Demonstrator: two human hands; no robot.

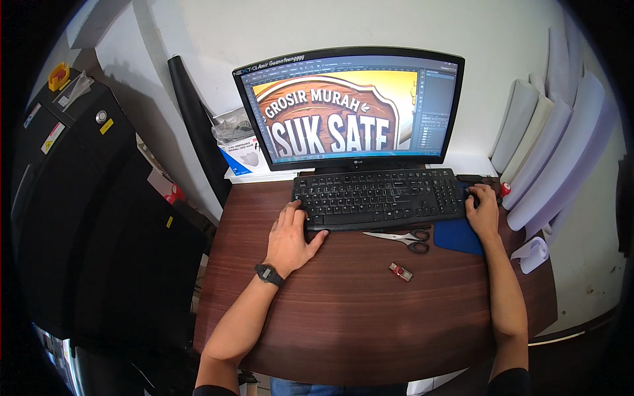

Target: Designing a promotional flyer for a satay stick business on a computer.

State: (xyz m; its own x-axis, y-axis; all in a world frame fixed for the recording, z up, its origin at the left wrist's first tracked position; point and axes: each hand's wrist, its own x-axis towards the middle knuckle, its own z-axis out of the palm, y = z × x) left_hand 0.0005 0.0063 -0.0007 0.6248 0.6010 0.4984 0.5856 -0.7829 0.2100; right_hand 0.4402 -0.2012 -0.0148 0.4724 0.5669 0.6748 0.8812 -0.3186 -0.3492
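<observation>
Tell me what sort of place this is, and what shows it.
Probably a print or sign-design shop: the monitor shows a large lettered graphic beside what look like editing panels, and tall pale rolls stand at the right.

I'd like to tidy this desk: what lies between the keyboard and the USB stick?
In the head view, black-handled scissors lie on the desk between the keyboard and the USB stick.

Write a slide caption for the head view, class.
Left hand at the keyboard, right hand at the blue mat; scissors and red USB stick on the desk.
</observation>
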